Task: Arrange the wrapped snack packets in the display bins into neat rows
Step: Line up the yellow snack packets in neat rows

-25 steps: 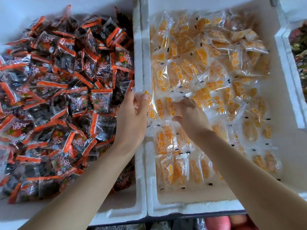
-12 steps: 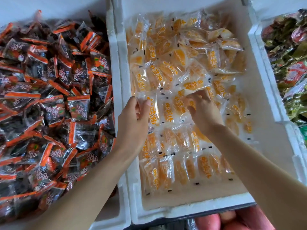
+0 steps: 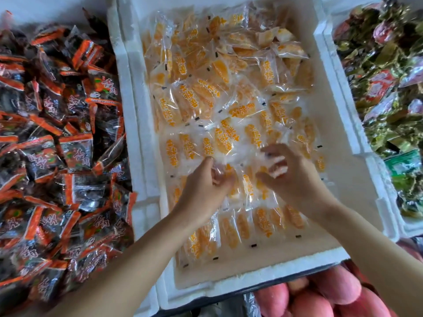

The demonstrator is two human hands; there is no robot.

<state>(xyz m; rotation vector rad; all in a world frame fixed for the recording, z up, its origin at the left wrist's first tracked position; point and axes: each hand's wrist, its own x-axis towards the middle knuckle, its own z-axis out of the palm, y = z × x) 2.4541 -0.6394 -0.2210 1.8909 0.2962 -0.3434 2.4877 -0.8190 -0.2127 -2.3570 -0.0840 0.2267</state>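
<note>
In the middle bin [image 3: 251, 287], the yellow packets [image 3: 242, 225] near 6 o'clock lie in rows, long axes running 12 to 6; toward 12 they are jumbled. The left hand [image 3: 203, 186] pinches a clear packet at centre. The right hand [image 3: 297, 179] curls over packets beside it; whether it grips is unclear. Orange-and-black packets [image 3: 57, 145] heap at 9 o'clock, green and red packets [image 3: 389, 88] at 3.

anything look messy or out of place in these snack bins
Yes. In the white foam bin, the clear packets of yellow fruit pieces lie in rows only at the near end; at the far end they form a tilted, overlapping heap. At left, black-and-orange packets hang over their bin's rim.
</note>
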